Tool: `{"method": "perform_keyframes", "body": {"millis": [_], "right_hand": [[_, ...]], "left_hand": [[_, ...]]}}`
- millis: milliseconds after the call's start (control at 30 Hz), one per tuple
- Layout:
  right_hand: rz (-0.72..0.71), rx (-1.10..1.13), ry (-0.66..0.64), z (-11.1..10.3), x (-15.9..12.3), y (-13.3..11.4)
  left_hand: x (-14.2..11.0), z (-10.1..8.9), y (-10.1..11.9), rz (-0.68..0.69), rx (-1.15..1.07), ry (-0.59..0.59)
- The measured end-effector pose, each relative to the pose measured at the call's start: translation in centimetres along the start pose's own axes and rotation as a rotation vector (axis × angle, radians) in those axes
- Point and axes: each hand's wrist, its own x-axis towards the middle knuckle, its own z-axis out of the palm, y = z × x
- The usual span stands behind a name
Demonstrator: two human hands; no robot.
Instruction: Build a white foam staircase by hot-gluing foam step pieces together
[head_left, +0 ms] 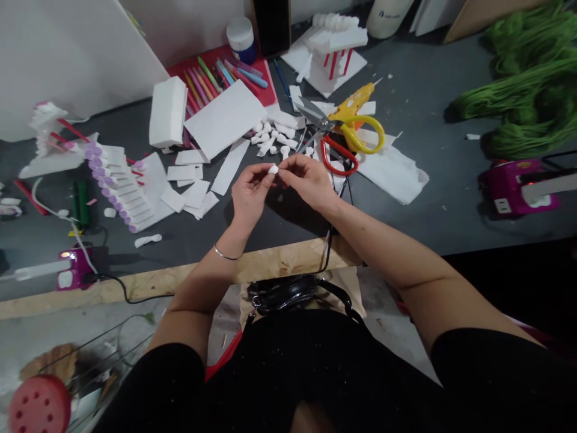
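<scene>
A small white rolled piece (273,170), perhaps foam or paper, is pinched between the fingertips of both hands, just above the dark tabletop. My left hand (250,195) grips it from the left with thumb and forefinger. From the other side my right hand (311,181) closes on its right edge, covering part of it. Just beyond the fingertips lies a pile of similar white rolled pieces (265,137). Scissors (341,141) with one yellow and one red handle rest to the right, overlapping a yellow glue gun (356,108).
White strips (196,195) are scattered left of my hands. Behind them lie a white block (167,112) and coloured pens (202,84). A white stair model (119,183) stands left, another model (336,51) at the back. Green yarn (518,90) and a purple power socket (514,186) are right.
</scene>
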Motion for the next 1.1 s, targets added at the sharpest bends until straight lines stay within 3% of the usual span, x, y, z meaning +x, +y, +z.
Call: {"method": "perform_keyframes", "body": {"millis": [233,500,900,1100], "right_hand": [[0.109,0.025,-0.025,0.1,-0.3,-0.5],[0.136,0.086,-0.05,0.6,-0.5,-0.8],[0.087,0.017,-0.039,-0.4,0.0,-0.6],[0.03,-0.066,-0.015,-0.1,-0.1,-0.9]], "left_hand": [[-0.3,0.0,-0.2,-0.017,0.15,0.038],[-0.6,0.1,0.0,0.109,0.295,0.074],[-0.7,-0.1,0.7,0.058,0.297,0.024],[-0.8,-0.1,1.8,0.161,0.444,-0.035]]}}
